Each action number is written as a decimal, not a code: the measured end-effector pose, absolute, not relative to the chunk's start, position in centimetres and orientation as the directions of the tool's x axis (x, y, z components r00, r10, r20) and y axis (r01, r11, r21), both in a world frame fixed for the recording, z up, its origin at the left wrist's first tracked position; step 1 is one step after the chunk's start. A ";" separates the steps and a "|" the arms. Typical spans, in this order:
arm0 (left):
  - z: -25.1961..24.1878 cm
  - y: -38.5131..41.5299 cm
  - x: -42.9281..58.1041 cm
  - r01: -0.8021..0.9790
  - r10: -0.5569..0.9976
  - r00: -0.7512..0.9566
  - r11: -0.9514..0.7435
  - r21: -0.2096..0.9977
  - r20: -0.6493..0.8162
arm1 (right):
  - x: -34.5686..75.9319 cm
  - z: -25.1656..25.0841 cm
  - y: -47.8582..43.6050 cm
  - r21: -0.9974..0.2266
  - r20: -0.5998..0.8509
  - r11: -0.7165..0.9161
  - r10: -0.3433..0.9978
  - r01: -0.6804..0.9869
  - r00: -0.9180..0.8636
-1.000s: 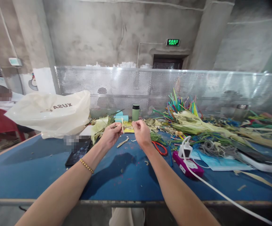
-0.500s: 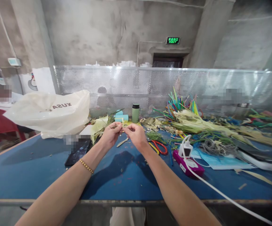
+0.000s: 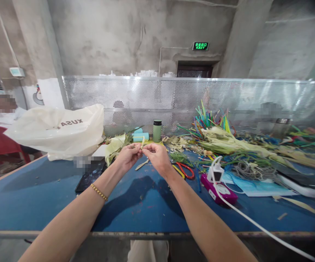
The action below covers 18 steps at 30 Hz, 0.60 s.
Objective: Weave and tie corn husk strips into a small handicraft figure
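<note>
Above the middle of the blue table, my left hand and my right hand meet fingertip to fingertip. Both are closed in a pinch on a small pale yellow husk strip, whose end sticks up between them; the rest is hidden by the fingers. On the table just below lies a loose husk scrap. Red-handled scissors rest beside my right wrist. Pale green corn husks lie beyond my left hand, and a green bottle stands upright behind both hands.
A large white plastic bag and a dark tablet are at left. At right are a husk pile, coloured stems, a purple power strip with a white cable, and a blue face mask. A person sits at far left.
My hands stay together at nearly the same spot, with slight finger movement. The upright end of the husk strip has shifted a little. The person at far left has moved their head slightly.
</note>
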<state>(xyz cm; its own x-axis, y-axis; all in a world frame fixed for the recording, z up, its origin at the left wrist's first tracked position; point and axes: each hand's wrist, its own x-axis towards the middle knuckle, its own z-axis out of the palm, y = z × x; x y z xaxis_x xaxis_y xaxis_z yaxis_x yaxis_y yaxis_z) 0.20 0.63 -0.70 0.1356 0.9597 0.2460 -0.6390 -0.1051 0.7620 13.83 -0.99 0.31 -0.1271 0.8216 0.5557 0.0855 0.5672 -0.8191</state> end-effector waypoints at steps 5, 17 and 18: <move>-0.3 0.4 0.1 -0.639 0.969 0.161 -0.041 0.768 0.185 | 13.9 0.7 -1.4 -0.826 0.549 0.561 0.822 0.048 -0.150; -0.2 0.3 -0.1 -0.594 0.936 0.127 -0.194 0.781 0.329 | 14.9 0.7 -0.3 -0.637 0.724 0.697 0.687 0.330 -0.053; -0.3 0.3 -0.1 -0.575 0.922 0.128 -0.231 0.785 0.366 | 15.1 0.8 -0.2 -0.604 0.756 0.703 0.654 0.375 -0.009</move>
<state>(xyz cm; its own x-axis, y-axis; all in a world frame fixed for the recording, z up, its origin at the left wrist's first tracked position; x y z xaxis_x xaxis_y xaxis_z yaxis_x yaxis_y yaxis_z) -0.06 0.32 -0.25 0.1280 0.9220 0.3655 -0.5750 -0.2313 0.7847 15.09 -0.23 0.85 -0.0086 0.6545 0.7560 0.3751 0.7030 -0.6043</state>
